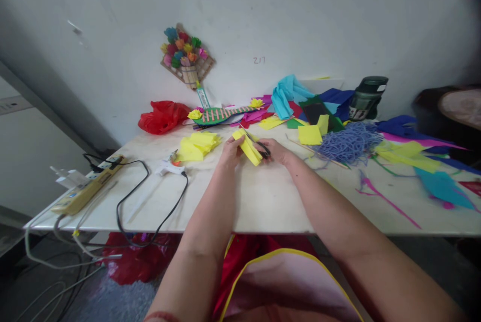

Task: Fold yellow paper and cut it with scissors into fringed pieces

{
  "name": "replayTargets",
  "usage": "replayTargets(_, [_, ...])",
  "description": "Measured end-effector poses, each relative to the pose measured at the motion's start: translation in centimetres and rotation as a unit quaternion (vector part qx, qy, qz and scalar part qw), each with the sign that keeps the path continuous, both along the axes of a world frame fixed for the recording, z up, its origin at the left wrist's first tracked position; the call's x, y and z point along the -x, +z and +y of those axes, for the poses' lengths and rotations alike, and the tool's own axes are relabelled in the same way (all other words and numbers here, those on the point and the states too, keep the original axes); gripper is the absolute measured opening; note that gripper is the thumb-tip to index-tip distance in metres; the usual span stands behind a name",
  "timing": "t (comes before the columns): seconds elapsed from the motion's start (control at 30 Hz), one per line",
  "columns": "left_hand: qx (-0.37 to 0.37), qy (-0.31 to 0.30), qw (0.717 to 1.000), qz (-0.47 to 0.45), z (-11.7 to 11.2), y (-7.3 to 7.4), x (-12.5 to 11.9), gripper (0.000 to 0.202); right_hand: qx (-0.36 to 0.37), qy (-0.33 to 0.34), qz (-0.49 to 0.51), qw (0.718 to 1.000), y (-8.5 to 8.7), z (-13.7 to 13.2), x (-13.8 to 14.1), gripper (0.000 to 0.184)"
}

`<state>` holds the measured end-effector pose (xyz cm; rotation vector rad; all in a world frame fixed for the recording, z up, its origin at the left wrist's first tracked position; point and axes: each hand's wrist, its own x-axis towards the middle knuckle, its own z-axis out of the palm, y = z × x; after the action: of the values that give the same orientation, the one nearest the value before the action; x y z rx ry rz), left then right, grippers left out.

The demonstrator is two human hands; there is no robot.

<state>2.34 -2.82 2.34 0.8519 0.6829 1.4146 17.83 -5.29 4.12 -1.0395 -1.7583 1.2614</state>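
Observation:
Over the middle of the white table, my left hand (pixel 232 149) is closed on a folded strip of yellow paper (pixel 250 149). My right hand (pixel 276 150) grips black-handled scissors (pixel 264 148), whose blades lie along the paper and point up to the left. Part of the blades is hidden by the paper. Left of my hands lies a loose pile of yellow paper pieces (pixel 197 145). A white glue gun (pixel 169 166) with a black cord rests farther left.
A beige power strip (pixel 88 187) with chargers sits at the left edge. Behind are a red plastic bag (pixel 163 117) and a green decorated craft piece (pixel 221 115). Purple string (pixel 351 142), coloured paper and a dark green bottle (pixel 368 97) stand or lie at the right.

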Motion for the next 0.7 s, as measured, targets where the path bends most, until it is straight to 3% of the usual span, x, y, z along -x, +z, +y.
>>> replayTargets(0.23, [-0.009, -0.004, 1.000, 0.009, 0.1, 0.0, 0.2, 0.023, -0.007, 0.018, 0.010, 1.000, -0.1, 0.3, -0.3, 0.034])
replayTargets(0.7, [-0.021, -0.003, 0.999, 0.042, 0.1, 0.1, 0.7, 0.024, 0.050, 0.055, 0.017, 0.997, 0.5, 0.2, -1.3, 0.037])
